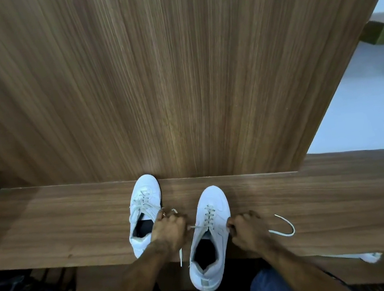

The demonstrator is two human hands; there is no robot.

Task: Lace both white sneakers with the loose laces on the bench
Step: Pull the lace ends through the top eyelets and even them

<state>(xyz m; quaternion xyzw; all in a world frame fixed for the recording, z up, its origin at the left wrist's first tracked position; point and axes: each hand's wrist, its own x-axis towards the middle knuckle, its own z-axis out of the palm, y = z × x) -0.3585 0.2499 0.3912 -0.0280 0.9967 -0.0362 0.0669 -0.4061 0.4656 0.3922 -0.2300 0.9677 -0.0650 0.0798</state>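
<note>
Two white sneakers stand on the wooden bench (50, 223), toes pointing at the back panel. The left sneaker (143, 204) has laces crossed over its tongue. The right sneaker (209, 235) is laced too, and its heel hangs over the bench's front edge. My left hand (170, 232) sits between the shoes, closed on the left end of the right sneaker's lace; that end trails down past the bench edge. My right hand (249, 230) is closed on the other lace end (287, 226), which curls across the bench to the right.
A tall wood-grain panel (177, 74) rises directly behind the bench. A pale wall and floor show at the right. My knees in blue jeans (266, 288) are below the bench front. A dark ribbed surface lies at the lower left.
</note>
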